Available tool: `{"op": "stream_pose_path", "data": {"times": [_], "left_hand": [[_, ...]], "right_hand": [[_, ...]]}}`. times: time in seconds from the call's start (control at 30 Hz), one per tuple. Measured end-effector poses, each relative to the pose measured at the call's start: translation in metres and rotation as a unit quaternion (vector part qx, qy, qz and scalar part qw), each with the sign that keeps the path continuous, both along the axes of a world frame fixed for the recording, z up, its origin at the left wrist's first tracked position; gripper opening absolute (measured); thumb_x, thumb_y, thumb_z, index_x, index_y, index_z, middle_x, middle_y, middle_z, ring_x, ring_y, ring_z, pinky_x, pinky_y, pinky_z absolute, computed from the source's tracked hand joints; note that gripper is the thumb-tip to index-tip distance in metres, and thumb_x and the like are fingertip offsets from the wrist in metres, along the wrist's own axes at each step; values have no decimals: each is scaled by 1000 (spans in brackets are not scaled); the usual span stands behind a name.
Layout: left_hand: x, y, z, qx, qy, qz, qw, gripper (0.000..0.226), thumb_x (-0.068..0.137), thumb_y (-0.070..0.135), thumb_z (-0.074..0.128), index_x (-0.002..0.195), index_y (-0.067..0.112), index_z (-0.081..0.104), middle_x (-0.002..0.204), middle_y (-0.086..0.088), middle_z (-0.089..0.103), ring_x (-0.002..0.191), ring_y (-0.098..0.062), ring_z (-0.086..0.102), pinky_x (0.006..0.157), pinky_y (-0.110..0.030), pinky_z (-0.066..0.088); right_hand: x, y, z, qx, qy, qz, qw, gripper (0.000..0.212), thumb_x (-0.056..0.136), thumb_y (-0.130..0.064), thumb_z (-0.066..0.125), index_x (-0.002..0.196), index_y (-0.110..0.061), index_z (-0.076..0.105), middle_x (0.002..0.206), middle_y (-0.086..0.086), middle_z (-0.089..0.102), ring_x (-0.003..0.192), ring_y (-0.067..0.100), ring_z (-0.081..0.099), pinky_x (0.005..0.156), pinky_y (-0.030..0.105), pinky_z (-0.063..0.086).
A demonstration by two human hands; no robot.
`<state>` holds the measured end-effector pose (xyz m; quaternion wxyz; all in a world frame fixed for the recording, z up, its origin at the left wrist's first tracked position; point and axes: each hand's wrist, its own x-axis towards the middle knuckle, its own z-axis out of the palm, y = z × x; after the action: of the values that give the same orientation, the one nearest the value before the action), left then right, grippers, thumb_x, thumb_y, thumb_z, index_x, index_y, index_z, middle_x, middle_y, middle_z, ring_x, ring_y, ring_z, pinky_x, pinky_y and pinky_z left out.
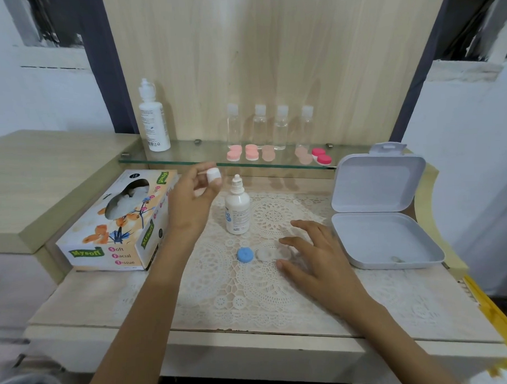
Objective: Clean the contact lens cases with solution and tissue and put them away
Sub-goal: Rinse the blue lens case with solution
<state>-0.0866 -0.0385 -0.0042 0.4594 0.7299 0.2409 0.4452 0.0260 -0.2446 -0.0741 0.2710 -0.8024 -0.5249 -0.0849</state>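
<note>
1. The step in hand looks like getting solution into the lens case [273, 253], which lies on the lace mat [236, 296] at the middle of the bench [252, 342]. Its wells look uncovered, and a blue cap [245, 254] sits just beside its left end.
2. The left hand [189, 202] pinches a white cap [213, 176] in its fingertips, raised above the bench. The cap is best parked near the bottle so this hand can lift it.
3. The right hand [316, 254] is wide, with forefinger and thumb spread to either side of the case's right well. I cannot tell whether they touch it. Steadying the case here should keep it from skidding on the lace.
4. The solution bottle [237, 206] stands upright and uncapped just behind the case. A gentle squeeze, with the nozzle kept off the plastic, should serve.
5. The tissue box [118, 222] at the left shows tissue in its opening.
6. The grey box [382, 213] at the right stands open. Its tray holds one small pale item, too small to name.
7. The glass shelf [188, 159] carries a tall white bottle [154, 120], four clear bottles [270, 128] and several pink cases [245, 153].
</note>
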Motion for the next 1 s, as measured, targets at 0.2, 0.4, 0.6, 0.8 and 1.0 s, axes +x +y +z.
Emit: {"op": "stream_pose_path", "data": {"times": [0.2, 0.4, 0.6, 0.8, 1.0], "left_hand": [[-26, 2, -49, 22, 138, 18, 990, 24, 88, 19, 62, 112, 22, 59, 107, 6, 64, 97, -6, 57, 84, -25, 45], [-41, 4, -70, 121, 272, 16, 955, 33, 91, 33, 56, 123, 33, 49, 120, 10, 61, 114, -19, 52, 94, -43, 45], [-48, 5, -71, 211, 473, 13, 855, 68, 97, 51, 21, 150, 14, 2, 158, 1, -3, 144, -11, -4, 116, -29, -3], [-50, 1, -74, 250, 503, 32, 827, 66, 97, 51, 11, 149, 13, -4, 158, 0, -9, 144, -10, -9, 116, -29, -9], [-51, 1, -75, 253, 503, 29, 826, 66, 97, 51, 10, 149, 13, -5, 158, 0, -9, 144, -10, -9, 117, -29, -8]], "right_hand": [[1, 2, 2, 28, 34, -7, 999, 54, 83, -63, 43, 126, -34, 55, 141, -13, 39, 131, 4, 27, 108, 29, 25], [4, 4, 2, 35, 68, -3, 997, 56, 81, -65, 44, 125, -33, 57, 139, -11, 42, 130, 6, 31, 109, 32, 29], [6, 13, 13, 37, 91, -15, 995, 54, 84, -61, 55, 128, -29, 56, 141, -11, 42, 132, 6, 31, 110, 34, 28], [-4, 63, 36, 39, 172, 23, 984, 65, 84, -45, 66, 140, -22, 43, 144, -5, 42, 133, 11, 35, 110, 31, 28], [-8, 113, 39, 64, 355, 29, 932, 72, 67, -27, 85, 130, -17, 50, 126, -3, 59, 120, 14, 52, 97, 27, 39]]}}
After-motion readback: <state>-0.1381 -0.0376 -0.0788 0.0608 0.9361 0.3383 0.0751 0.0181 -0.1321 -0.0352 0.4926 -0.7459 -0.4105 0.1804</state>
